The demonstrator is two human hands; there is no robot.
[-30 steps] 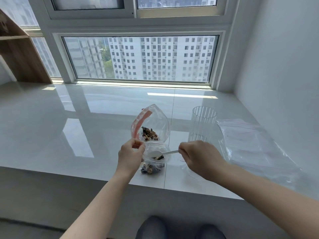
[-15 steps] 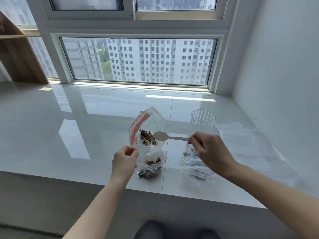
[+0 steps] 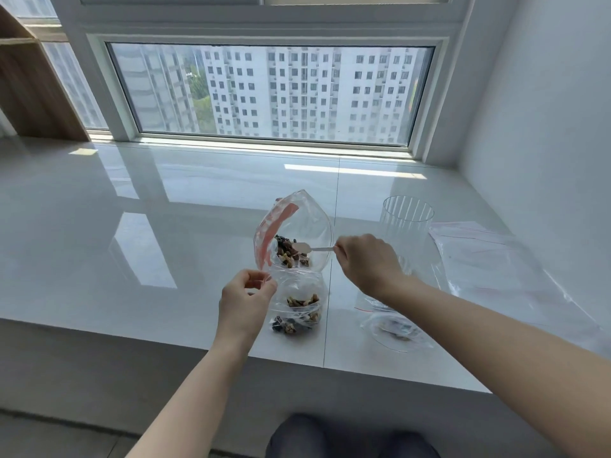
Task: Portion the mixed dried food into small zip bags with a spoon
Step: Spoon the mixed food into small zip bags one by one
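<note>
A large clear zip bag (image 3: 309, 223) with a red strip stands open on the white sill, with mixed dried food (image 3: 289, 254) in its bottom. My right hand (image 3: 365, 262) pinches the handle of a small white spoon (image 3: 307, 248), whose bowl is inside that bag, over the food. In front of it stands a small zip bag (image 3: 299, 302) partly filled with the mix. My left hand (image 3: 246, 299) pinches the small bag's rim at its left side and holds it open.
A ribbed clear cup (image 3: 405, 226) stands right of the big bag. A small filled zip bag (image 3: 393, 328) lies under my right forearm. A flat stack of empty bags (image 3: 496, 269) lies at the right by the wall. The sill's front edge (image 3: 132, 338) is close.
My right hand lifted the spoon out of the small bag, carried it up and back, and lowered its bowl into the large bag. My left hand kept hold of the small bag's rim.
</note>
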